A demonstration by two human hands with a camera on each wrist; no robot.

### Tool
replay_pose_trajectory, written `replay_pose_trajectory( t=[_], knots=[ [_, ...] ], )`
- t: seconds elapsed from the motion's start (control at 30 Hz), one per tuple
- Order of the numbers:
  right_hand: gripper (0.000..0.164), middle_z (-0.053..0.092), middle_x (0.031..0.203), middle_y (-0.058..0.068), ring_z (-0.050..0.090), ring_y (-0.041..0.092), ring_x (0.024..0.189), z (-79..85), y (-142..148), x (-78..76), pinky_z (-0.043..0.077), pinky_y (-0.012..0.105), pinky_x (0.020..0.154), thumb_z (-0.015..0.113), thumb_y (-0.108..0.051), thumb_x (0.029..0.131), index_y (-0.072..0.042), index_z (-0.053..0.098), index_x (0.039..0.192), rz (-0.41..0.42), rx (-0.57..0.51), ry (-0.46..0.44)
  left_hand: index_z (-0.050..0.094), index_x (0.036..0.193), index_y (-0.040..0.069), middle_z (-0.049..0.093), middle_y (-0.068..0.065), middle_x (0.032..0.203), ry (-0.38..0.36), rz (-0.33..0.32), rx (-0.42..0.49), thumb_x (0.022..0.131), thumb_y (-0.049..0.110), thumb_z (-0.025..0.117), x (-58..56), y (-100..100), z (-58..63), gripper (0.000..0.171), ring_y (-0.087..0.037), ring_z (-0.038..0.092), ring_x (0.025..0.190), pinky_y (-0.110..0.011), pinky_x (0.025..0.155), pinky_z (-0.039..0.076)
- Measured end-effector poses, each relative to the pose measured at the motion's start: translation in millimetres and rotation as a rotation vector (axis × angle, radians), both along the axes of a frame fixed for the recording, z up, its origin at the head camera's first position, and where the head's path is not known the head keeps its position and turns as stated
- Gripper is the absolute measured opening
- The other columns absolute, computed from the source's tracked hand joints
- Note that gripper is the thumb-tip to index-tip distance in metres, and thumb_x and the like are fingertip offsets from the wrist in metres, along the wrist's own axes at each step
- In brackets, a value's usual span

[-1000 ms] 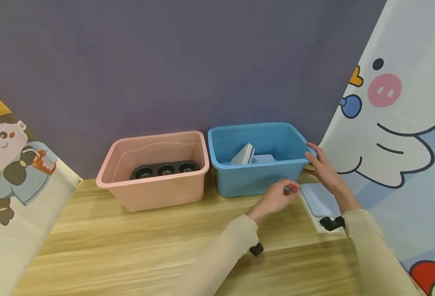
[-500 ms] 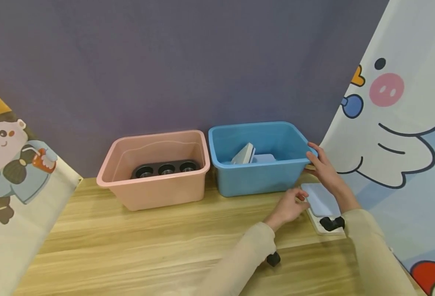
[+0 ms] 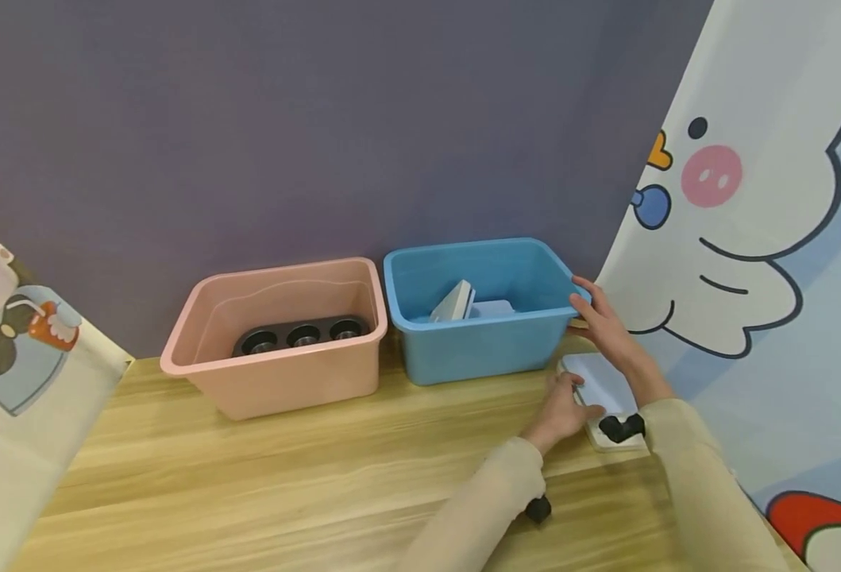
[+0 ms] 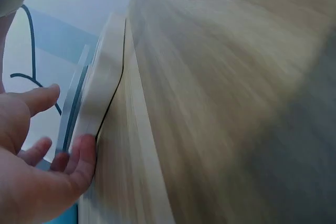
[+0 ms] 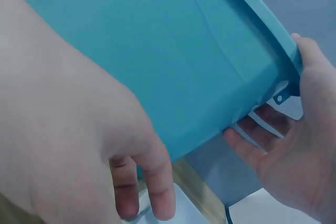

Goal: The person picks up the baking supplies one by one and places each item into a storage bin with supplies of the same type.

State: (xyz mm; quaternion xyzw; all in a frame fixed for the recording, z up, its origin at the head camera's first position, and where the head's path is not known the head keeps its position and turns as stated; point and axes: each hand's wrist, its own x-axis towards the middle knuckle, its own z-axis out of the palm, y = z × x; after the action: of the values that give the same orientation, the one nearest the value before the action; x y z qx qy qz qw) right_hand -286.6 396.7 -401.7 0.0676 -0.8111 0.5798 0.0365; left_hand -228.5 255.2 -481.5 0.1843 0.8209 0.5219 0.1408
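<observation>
My right hand (image 3: 609, 338) grips the right end of the blue bin (image 3: 480, 349), thumb up at the rim and fingers under it in the right wrist view. In front of that bin lies a flat white kitchen scale (image 3: 601, 380) with a pale blue top plate. My left hand (image 3: 559, 409) is at the scale's left side. In the left wrist view its fingertips (image 4: 86, 148) touch the scale's white side wall, while the thumb stands apart above. My right forearm overlaps part of the scale.
A pink bin (image 3: 277, 387) stands left of the blue one, with a dark muffin tin (image 3: 303, 326) inside. Inside the blue bin are a tilted white block (image 3: 452, 304) and a pale flat piece (image 3: 493, 308). A grey backdrop (image 3: 320, 119) rises behind, a printed panel (image 3: 742, 302) at right.
My left hand has moved right, from in front of the blue bin to the scale's left edge. My right hand keeps its hold on the bin. The head view has shifted slightly.
</observation>
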Motion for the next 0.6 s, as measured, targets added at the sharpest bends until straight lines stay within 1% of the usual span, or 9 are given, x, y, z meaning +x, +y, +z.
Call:
replay_pose_trajectory(
  t=[0.1, 0.17, 0.23, 0.33, 0.4, 0.5, 0.6],
  knots=[
    [0.062, 0.005, 0.163, 0.019, 0.031, 0.042, 0.140, -0.1, -0.5, 0.8, 0.051, 0.039, 0.099, 0.034, -0.041, 0.108, -0.026, 0.005, 0.160, 0.004, -0.005, 0.000, 0.053, 0.121, 0.021, 0.043, 0.000, 0.122, 0.027, 0.027, -0.032, 0.082, 0.039, 0.081, 2.3, 3.8, -2.9, 0.051, -0.010, 0.051, 0.108, -0.023, 0.092, 0.046],
    [0.062, 0.003, 0.164, 0.018, 0.029, 0.043, 0.142, -0.5, -2.6, 1.4, 0.050, 0.039, 0.100, 0.034, -0.040, 0.108, -0.026, 0.005, 0.160, 0.006, -0.015, -0.001, 0.052, 0.122, 0.020, 0.042, -0.001, 0.120, 0.068, 0.040, -0.064, 0.080, 0.039, 0.083, 3.1, 4.6, -5.6, 0.055, -0.011, 0.051, 0.108, -0.021, 0.093, 0.046],
    [0.062, 0.001, 0.164, 0.017, 0.025, 0.043, 0.144, -1.4, -4.2, 2.0, 0.047, 0.046, 0.103, 0.034, -0.040, 0.108, -0.026, 0.004, 0.160, 0.009, -0.023, -0.001, 0.051, 0.121, 0.019, 0.040, -0.002, 0.117, 0.100, 0.047, -0.085, 0.078, 0.037, 0.085, 3.8, 5.0, -8.0, 0.057, -0.012, 0.051, 0.106, -0.021, 0.092, 0.046],
    [0.062, -0.001, 0.164, 0.017, 0.022, 0.043, 0.146, -3.2, -5.9, 1.4, 0.039, 0.058, 0.107, 0.035, -0.040, 0.108, -0.027, 0.004, 0.160, 0.018, -0.030, -0.004, 0.051, 0.121, 0.017, 0.039, -0.002, 0.116, 0.133, 0.052, -0.107, 0.077, 0.032, 0.087, 3.6, 4.9, -10.3, 0.059, -0.012, 0.050, 0.105, -0.020, 0.093, 0.045],
    [0.062, 0.000, 0.164, 0.017, 0.022, 0.043, 0.146, -4.2, -5.7, 0.0, 0.035, 0.063, 0.108, 0.034, -0.041, 0.108, -0.027, 0.004, 0.160, 0.022, -0.031, -0.002, 0.051, 0.122, 0.017, 0.040, -0.003, 0.117, 0.143, 0.056, -0.117, 0.076, 0.030, 0.088, 2.5, 4.2, -10.3, 0.061, -0.012, 0.050, 0.106, -0.020, 0.093, 0.045],
    [0.061, 0.003, 0.163, 0.018, 0.025, 0.042, 0.144, -4.9, -3.1, -2.1, 0.040, 0.057, 0.107, 0.034, -0.041, 0.108, -0.028, 0.005, 0.160, 0.009, -0.026, 0.004, 0.052, 0.125, 0.017, 0.043, -0.002, 0.118, 0.164, 0.054, -0.146, 0.075, 0.030, 0.088, 0.9, 1.5, -7.9, 0.063, -0.010, 0.050, 0.108, -0.018, 0.095, 0.045],
    [0.061, 0.003, 0.163, 0.019, 0.027, 0.040, 0.141, -4.7, 0.0, -3.0, 0.048, 0.043, 0.101, 0.033, -0.040, 0.108, -0.026, 0.004, 0.160, 0.000, -0.020, 0.011, 0.054, 0.129, 0.017, 0.046, -0.003, 0.121, 0.146, 0.033, -0.145, 0.074, 0.026, 0.089, -0.8, -4.2, -3.6, 0.066, -0.010, 0.053, 0.110, -0.018, 0.094, 0.045]
  ],
)
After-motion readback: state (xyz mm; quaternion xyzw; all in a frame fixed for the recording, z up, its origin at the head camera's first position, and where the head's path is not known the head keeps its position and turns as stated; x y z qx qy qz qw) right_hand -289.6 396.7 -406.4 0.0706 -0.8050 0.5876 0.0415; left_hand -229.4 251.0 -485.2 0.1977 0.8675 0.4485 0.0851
